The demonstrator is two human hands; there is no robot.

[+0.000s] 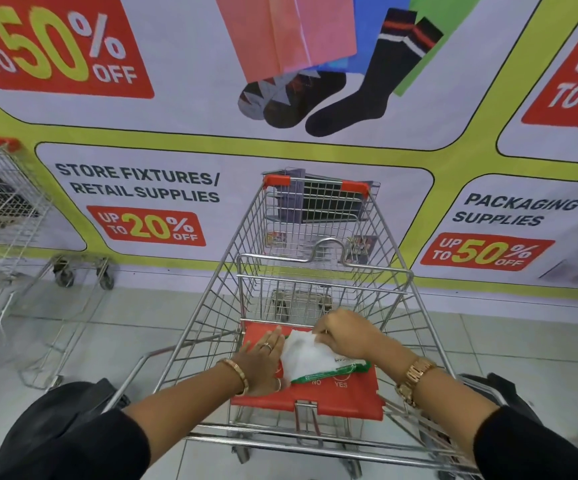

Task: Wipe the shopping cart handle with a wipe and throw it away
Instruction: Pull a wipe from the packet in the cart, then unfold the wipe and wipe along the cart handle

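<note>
I see left hand flat, fingers spread, pressing green wipes pack on cart's red seat flap; right hand fingers pinched on white wipe.

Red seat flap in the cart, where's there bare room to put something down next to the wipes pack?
On the red flap, the near strip between the green wipes pack and the flap's front edge is bare, as is the right corner. The left half is crowded: the left hand lies flat there, and the right hand pinches a white wipe over the pack.
</note>
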